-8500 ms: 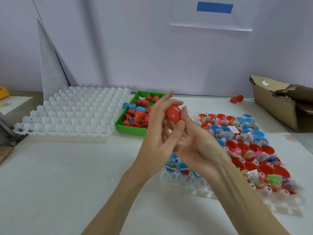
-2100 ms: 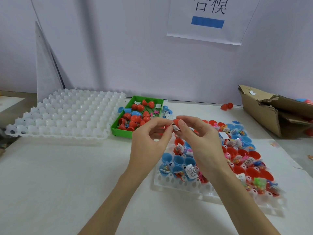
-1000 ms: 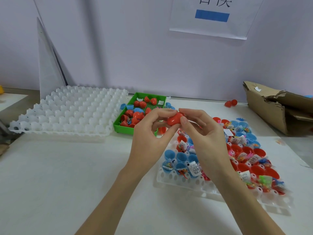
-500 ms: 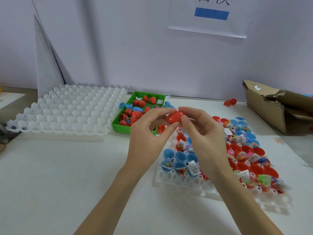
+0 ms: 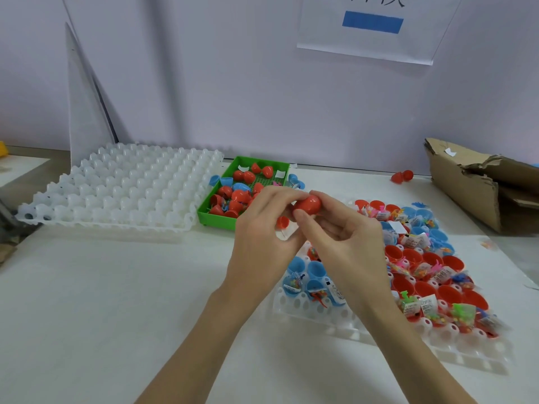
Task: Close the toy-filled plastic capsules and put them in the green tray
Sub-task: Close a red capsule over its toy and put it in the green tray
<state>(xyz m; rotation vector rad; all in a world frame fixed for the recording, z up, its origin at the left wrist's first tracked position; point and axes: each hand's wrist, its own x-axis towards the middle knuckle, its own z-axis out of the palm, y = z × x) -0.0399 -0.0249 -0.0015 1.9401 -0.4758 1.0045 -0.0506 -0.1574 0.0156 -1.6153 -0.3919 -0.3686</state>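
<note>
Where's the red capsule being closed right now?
In the head view it sits mid-frame: the red capsule is pinched between the left hand and right hand, just right of the green tray.

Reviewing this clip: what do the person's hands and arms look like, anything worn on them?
Both the left hand and right hand are bare: no gloves, rings, watch or bracelets visible. Both forearms are uncovered to the frame's bottom edge, with no sleeves in view. Fingernails look short and unpainted.

I see both forearms reaching in from the bottom edge and meeting mid-frame. My left hand point(image 5: 264, 228) sits with its back to the camera, fingers curled toward the right hand point(image 5: 341, 237). The right thumb and fingers pinch a red capsule point(image 5: 307, 205), and the left fingertips touch it too.
</note>
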